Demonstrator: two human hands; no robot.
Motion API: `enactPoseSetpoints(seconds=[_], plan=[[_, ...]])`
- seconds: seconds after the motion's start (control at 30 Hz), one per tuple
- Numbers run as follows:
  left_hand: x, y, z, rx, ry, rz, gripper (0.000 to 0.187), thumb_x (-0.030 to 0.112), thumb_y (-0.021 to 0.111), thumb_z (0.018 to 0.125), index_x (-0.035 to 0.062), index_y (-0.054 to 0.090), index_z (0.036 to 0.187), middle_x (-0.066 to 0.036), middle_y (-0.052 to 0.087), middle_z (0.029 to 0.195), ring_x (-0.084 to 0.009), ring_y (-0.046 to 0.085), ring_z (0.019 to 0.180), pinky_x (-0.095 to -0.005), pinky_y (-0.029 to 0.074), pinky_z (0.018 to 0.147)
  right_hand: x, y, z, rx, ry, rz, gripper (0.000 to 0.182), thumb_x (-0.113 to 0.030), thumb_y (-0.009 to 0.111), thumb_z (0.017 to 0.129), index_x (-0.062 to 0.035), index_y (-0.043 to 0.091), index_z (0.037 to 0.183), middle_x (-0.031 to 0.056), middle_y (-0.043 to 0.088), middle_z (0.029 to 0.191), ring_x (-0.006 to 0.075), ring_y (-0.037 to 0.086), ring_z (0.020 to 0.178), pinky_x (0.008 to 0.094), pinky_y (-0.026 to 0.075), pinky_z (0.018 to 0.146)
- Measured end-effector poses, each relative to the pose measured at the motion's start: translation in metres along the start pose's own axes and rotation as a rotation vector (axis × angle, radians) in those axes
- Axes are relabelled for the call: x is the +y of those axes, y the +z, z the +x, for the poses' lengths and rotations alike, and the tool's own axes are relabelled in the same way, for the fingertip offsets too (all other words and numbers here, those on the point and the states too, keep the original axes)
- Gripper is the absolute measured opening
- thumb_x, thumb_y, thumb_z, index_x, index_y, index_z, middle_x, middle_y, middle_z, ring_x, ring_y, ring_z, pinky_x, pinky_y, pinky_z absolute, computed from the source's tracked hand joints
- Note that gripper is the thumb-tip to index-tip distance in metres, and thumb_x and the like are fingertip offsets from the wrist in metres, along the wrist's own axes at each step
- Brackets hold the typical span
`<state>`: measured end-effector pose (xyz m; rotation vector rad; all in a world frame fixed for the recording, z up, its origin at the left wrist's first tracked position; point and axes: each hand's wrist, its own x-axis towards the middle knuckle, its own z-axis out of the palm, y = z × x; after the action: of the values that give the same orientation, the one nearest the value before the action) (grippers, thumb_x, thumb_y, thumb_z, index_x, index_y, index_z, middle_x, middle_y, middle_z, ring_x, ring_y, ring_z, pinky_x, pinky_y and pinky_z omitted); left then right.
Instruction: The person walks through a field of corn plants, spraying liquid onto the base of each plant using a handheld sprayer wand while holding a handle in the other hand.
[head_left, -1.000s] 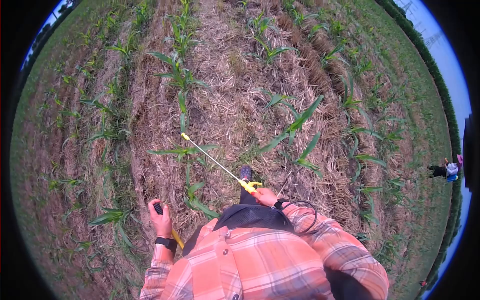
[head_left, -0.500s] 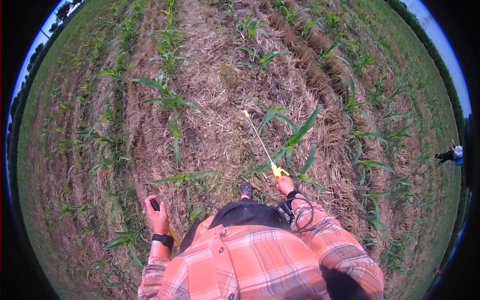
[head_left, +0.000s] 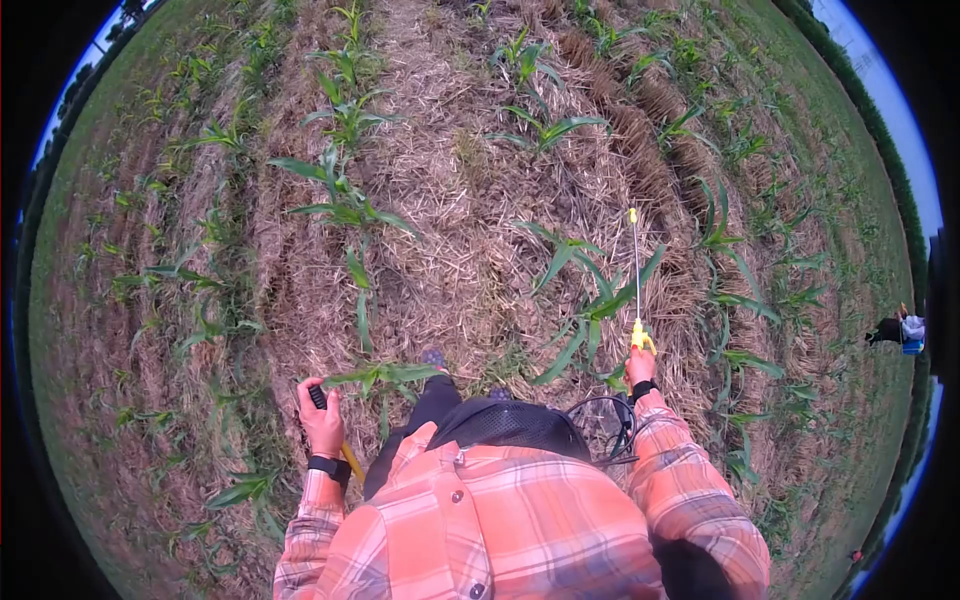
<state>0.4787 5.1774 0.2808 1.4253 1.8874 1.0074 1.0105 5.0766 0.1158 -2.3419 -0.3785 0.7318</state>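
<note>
Straw-mulched field rows (head_left: pixel 450 230) all around, dotted with young maize plants (head_left: pixel 585 300), seen from above over an orange plaid shirt (head_left: pixel 520 530).

Right hand (head_left: pixel 638 368) out ahead of the right sleeve, fingers clenched round the yellow grip of a spray wand (head_left: pixel 635 285). Thin wand shaft running straight up and away from the fingertips, ending in a small yellow nozzle (head_left: pixel 632 215) well beyond them, above straw just right of a maize plant. Black hose (head_left: pixel 610 430) looping just behind that wrist, near a black watch strap.

Left hand (head_left: pixel 322 425) down at the left side, fingers wrapped round a black-handled pump lever (head_left: pixel 317 397); black end poking out above the fingers, yellow bar (head_left: pixel 352 463) slanting down below the wrist, past a black wristband. Maize leaf (head_left: pixel 385 374) lying just right of these knuckles.

Dark shoe (head_left: pixel 433 356) between the two hands, on straw. Another person (head_left: pixel 895 330) crouched far off to the right, well apart from either hand.
</note>
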Motion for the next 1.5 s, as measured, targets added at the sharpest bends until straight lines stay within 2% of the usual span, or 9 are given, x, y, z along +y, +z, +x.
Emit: enactPoseSetpoints(seconds=[0.13,0.23,0.5,0.63,0.9,1.07,1.1,1.2,1.5], plan=[[-0.013,-0.002,0.048,0.02,0.013,-0.047,0.021,0.002,0.052,0.07,0.0081,0.043,0.089,0.001,0.039,0.058,-0.0081,0.037,0.049,-0.0232,0.032,0.045,-0.046,0.037,-0.007,0.041,-0.252,-0.215,0.036,-0.027,0.041,0.079,-0.0033,0.044,0.052,0.0053,0.045,0.041,0.0163,0.044,0.031,0.0291,0.034,0.029],[-0.031,-0.003,0.078,0.017,-0.064,-0.151,0.019,0.004,0.051,0.073,0.0095,0.042,0.088,0.004,0.036,0.058,-0.0053,0.033,0.046,-0.0207,0.027,0.04,-0.077,0.078,-0.014,-0.064,-0.155,-0.28,0.034,-0.028,0.041,0.078,-0.0005,0.05,0.059,0.0073,0.048,0.045,0.0177,0.047,0.034,0.0309,0.037,0.032],[-0.057,-0.001,0.13,0.003,-0.077,-0.156,0.021,0.001,0.051,0.069,0.0077,0.043,0.088,0.001,0.039,0.059,-0.0084,0.037,0.05,-0.0237,0.033,0.046,-0.182,0.169,-0.076,-0.434,-0.302,-0.452,0.033,-0.031,0.044,0.073,-0.0002,0.056,0.076,0.018,0.057,0.071,0.0325,0.054,0.073,0.0401,0.041,0.066],[-0.038,0.002,0.151,-0.032,-0.009,-0.166,0.022,0.003,0.05,0.073,0.0116,0.04,0.09,0.003,0.038,0.054,-0.0054,0.036,0.038,-0.0196,0.029,0.033,-0.23,0.18,-0.106,-0.631,-0.337,-0.436,0.034,-0.032,0.045,0.073,-0.0003,0.055,0.083,0.0202,0.056,0.081,0.0328,0.053,0.079,0.0387,0.04,0.069],[-0.003,0.016,0.2,0.012,-0.07,-0.145,0.021,0.003,0.051,0.071,0.0093,0.042,0.089,0.002,0.037,0.053,-0.0068,0.033,0.043,-0.0231,0.028,0.04,-0.256,0.219,-0.074,-0.851,-0.453,-0.464,0.034,-0.035,0.045,0.075,-0.0025,0.056,0.08,0.0181,0.057,0.078,0.0318,0.054,0.075,0.0385,0.04,0.066],[0.034,0.049,0.246,0.014,-0.043,-0.111,0.022,0.003,0.052,0.07,0.0094,0.042,0.089,0.002,0.036,0.054,-0.0074,0.034,0.046,-0.0232,0.029,0.042,-0.277,0.224,-0.013,-0.766,-0.389,-0.49,0.036,-0.035,0.043,0.074,-0.0029,0.057,0.081,0.0176,0.057,0.079,0.0316,0.054,0.078,0.0381,0.041,0.069],[0.039,0.056,0.257,0.005,-0.036,-0.1,0.022,0.003,0.052,0.07,0.0094,0.042,0.089,0.002,0.036,0.054,-0.0074,0.034,0.046,-0.0232,0.029,0.042,-0.27,0.227,0.006,-0.697,-0.423,-0.454,0.034,-0.036,0.046,0.074,-0.0038,0.057,0.074,0.0106,0.056,0.061,0.0222,0.055,0.054,0.0329,0.041,0.05],[0.064,0.08,0.286,0.051,0.221,0.01,0.021,0.002,0.051,0.07,0.0082,0.042,0.089,0.002,0.037,0.053,-0.0073,0.036,0.045,-0.0229,0.03,0.041,-0.26,0.218,0.052,-0.572,-0.274,-0.448,0.035,-0.036,0.045,0.074,-0.0034,0.057,0.073,0.0117,0.056,0.061,0.0226,0.055,0.053,0.0336,0.041,0.05],[0.11,0.118,0.324,-0.006,0.214,0.072,0.021,0.001,0.05,0.071,0.0081,0.042,0.089,0.001,0.037,0.056,-0.0066,0.035,0.046,-0.0217,0.03,0.042,-0.208,0.152,0.172,-0.191,-0.09,-0.436,0.032,-0.032,0.044,0.075,-0.0027,0.056,0.071,0.0105,0.056,0.058,0.0241,0.056,0.057,0.0352,0.043,0.057]])
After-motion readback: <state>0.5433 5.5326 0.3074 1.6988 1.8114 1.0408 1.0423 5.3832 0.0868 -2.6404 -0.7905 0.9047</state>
